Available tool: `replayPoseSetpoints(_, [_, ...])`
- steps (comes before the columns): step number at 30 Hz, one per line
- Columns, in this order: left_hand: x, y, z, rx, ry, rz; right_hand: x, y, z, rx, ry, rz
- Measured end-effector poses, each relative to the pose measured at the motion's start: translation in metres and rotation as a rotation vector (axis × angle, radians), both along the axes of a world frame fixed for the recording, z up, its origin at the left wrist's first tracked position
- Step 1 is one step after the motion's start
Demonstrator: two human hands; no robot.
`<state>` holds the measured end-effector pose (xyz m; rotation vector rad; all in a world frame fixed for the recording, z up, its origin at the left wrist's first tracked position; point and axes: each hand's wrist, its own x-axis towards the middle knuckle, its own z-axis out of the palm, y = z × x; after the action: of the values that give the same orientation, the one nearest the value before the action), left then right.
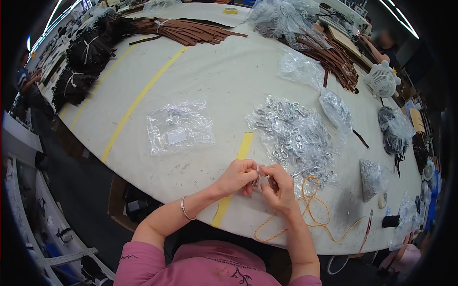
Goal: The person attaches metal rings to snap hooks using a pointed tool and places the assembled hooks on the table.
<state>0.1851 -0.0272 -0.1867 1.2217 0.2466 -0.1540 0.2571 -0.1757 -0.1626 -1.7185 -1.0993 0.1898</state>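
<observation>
My left hand [240, 176] and my right hand [279, 185] meet over the table's near edge. Both are closed, thumbs and fingers pinching a small clear plastic wrapper [258, 177] between them. Fingers hide most of it, so whatever is inside cannot be made out. Just beyond my right hand spreads a pile of silver metal snap hooks [296, 136], many in clear plastic. An orange cord [328, 209] lies looped beside and under my right forearm. Farther off to the left, a flat clear plastic bag [193, 136] holds a few metal pieces and a white label [176, 136].
Brown strap bundles [186, 29] and black strap bundles [86, 59] line the far left of the table [214, 76]. More straps [334, 59], plastic bags [281, 19] and a white fan [383, 80] stand far right. Scissors-like red tool [367, 229] and black spool [391, 221] lie near right. Other people work around.
</observation>
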Motion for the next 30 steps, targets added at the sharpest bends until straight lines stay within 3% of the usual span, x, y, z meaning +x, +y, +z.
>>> replayPoseSetpoints(4, [-0.001,-0.004,0.003,0.163,-0.085,0.006,0.009,-0.004,-0.011,0.013,0.563,0.041])
replayPoseSetpoints(7, [-0.002,-0.006,0.005,0.226,-0.098,-0.017,0.006,-0.002,-0.004,0.044,0.77,0.029])
replayPoseSetpoints(13, [-0.002,-0.002,0.005,0.13,-0.124,-0.1,0.005,-0.001,-0.016,0.138,0.751,-0.08])
replayPoseSetpoints(19, [0.001,0.004,0.004,-0.007,-0.044,-0.119,0.015,-0.014,-0.001,-0.139,0.797,0.069])
replayPoseSetpoints(22, [0.002,0.004,0.006,-0.043,-0.013,-0.053,0.018,-0.017,0.01,-0.011,0.849,0.175])
replayPoseSetpoints(26, [0.002,0.006,0.005,0.024,-0.036,-0.018,0.012,-0.015,0.006,-0.254,0.607,0.142])
replayPoseSetpoints(30, [0.001,0.003,0.003,0.148,-0.077,-0.052,0.016,-0.012,0.013,-0.397,0.757,0.13])
